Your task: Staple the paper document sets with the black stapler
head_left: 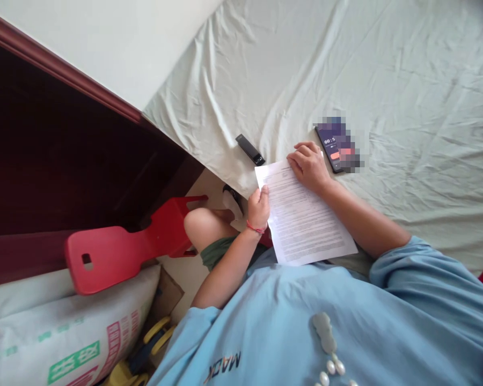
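Observation:
A white printed sheet of paper slants from the bed's edge down towards my lap, dense with lines of small text. My left hand, a red string bracelet at its wrist, pinches the sheet's left edge with the thumb on top. Across the top right corner lies my right hand, its fingers loosely bent and slightly apart, reaching past the upper edge. Just right of those fingers is a phone with a timer on its partly blurred screen. A small black slim device rests beyond the sheet's top left corner.
A pale, wrinkled sheet covers the bed. To the left stand a red plastic chair, a dark wooden panel and a large white printed sack. Yellow and blue items sit beside the sack.

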Action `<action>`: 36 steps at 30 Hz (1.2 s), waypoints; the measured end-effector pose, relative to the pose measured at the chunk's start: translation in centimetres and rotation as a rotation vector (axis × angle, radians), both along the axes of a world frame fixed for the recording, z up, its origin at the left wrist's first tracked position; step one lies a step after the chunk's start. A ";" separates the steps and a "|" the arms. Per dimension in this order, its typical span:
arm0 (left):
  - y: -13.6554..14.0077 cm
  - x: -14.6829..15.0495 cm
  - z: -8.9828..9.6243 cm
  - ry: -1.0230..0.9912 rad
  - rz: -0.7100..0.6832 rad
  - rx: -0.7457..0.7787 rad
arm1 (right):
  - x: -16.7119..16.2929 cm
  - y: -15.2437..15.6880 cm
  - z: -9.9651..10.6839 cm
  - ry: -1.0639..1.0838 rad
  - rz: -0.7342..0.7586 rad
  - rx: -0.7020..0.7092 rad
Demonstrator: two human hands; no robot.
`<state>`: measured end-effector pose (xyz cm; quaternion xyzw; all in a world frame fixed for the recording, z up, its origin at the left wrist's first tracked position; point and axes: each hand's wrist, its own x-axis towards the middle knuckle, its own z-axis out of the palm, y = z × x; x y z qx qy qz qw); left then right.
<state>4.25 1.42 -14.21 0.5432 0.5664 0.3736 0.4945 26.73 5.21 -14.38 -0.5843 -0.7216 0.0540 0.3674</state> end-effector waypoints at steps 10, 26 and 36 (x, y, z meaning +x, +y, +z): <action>1.9 -0.5 0.9 0.206 -0.128 0.209 | 0.6 0.0 -0.4 0.120 0.012 0.080; 2.0 -0.5 1.4 0.198 -0.138 0.111 | 0.4 -0.5 0.0 0.140 0.038 0.053; 1.5 -0.2 1.5 0.134 -0.094 0.098 | 0.2 -0.9 0.8 0.110 -0.018 -0.040</action>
